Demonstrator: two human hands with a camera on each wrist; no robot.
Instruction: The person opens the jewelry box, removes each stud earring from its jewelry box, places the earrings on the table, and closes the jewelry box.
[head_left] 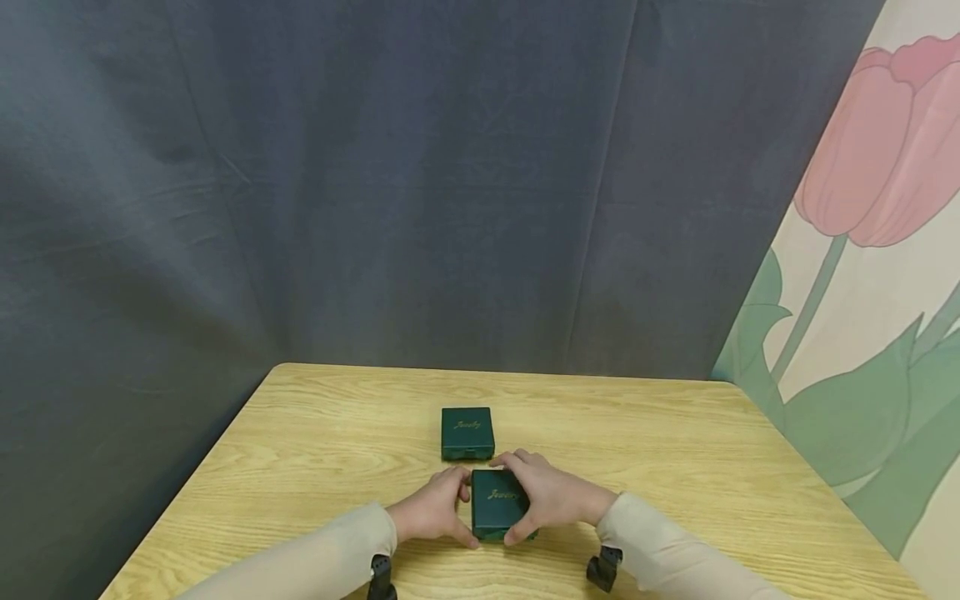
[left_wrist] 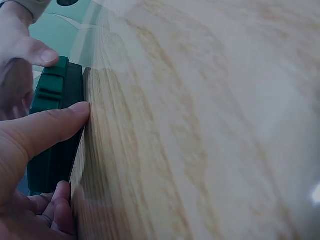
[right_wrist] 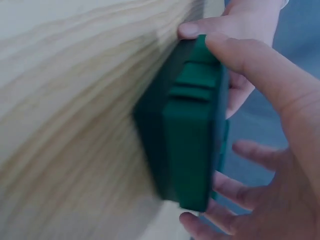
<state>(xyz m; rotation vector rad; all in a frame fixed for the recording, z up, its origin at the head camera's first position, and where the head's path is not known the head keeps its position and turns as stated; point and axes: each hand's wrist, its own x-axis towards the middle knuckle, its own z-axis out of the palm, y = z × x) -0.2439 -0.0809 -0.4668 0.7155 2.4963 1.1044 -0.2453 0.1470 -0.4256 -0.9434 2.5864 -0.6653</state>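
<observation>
A dark green, square jewelry box with gold lettering on its lid is between the two hands near the front of the table. My left hand holds its left side, thumb at the front of the lower part and fingers curled toward the back. From the right, my right hand grips it, with the thumb on the front edge of the lid and the other fingers spread round the far side. The lid is closed, and a clasp shows on the front face.
A second, matching green jewelry box sits closed just behind the first, slightly left. Both lie on a light wood-grain table. A dark curtain hangs behind, and a wall with painted tulips stands at the right.
</observation>
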